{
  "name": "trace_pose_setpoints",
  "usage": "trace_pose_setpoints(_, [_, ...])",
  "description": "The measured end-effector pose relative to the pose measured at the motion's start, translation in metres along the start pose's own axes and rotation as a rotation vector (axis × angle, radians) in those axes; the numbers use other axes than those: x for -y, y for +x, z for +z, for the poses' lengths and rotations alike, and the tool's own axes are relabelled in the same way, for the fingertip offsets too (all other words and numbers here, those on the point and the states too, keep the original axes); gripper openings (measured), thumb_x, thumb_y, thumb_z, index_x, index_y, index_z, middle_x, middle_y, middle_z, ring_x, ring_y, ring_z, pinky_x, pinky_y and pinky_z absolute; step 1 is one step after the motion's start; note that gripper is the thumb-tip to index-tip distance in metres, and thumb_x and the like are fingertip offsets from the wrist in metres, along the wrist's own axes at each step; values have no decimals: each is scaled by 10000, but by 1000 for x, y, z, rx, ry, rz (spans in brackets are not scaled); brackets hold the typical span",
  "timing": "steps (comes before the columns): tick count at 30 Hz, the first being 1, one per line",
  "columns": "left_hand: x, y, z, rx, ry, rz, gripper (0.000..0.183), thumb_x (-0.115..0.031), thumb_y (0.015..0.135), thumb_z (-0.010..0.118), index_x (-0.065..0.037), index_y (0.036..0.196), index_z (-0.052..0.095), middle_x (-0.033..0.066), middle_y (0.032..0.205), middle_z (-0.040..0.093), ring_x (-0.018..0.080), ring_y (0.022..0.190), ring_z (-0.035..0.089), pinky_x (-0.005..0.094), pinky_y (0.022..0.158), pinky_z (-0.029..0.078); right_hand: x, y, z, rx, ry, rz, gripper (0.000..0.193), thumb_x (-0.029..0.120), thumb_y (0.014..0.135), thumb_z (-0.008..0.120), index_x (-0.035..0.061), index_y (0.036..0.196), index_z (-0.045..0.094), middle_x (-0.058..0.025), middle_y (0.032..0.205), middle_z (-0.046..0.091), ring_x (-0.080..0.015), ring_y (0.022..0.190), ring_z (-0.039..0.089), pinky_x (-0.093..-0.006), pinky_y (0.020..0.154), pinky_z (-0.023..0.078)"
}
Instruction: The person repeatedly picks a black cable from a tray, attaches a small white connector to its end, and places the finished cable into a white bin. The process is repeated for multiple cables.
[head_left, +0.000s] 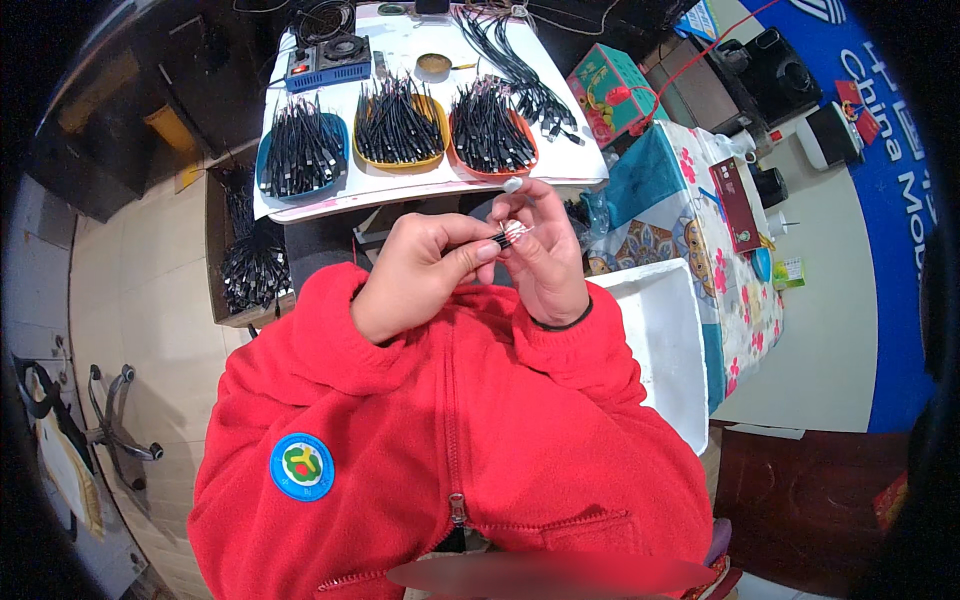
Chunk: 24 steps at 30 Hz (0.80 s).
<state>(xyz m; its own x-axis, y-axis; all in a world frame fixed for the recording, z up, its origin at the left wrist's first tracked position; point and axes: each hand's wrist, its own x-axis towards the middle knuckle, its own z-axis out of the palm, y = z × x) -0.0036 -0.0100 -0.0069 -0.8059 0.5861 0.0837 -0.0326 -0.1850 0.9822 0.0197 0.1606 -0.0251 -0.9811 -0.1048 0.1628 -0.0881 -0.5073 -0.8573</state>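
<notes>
both hands [410, 270] [550, 265] pinch black wires [507, 238], fingers [546, 198] near the table edge [578, 180].

1. Premises: small workshop (makeshift, judging by the floral cloth [737, 335]).
2. Evidence: cables [396, 122] bunched in three baskets [401, 164] on a table [588, 168]; more cables in a box [240, 319] on the floor [180, 340].

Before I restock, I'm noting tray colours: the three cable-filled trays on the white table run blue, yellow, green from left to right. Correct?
Not quite: the head view shows the rightmost tray is orange-red, not green; the rest stands.
</notes>
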Motion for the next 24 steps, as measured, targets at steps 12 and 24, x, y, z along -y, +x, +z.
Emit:
trace_pose_setpoints(12, [4,1,-6,69,-18,-62,146,-82,908,579,40,940,652,16,713,611,33,591,480,187,513,383,0,0,-5,27,-146,-31,352,117,899,578,53,1209,425,-71,1021,505,-122,839,512,-242,696,454])
trace_pose_setpoints(24, [8,-2,-3,-27,177,64,145,-86,871,610,51,845,650,7,620,563,54,561,465,229,502,386,24,-10,7,61,-1117,-189,217,170,915,567,-8,795,541,-55,667,545,-103,593,504,-256,535,406])
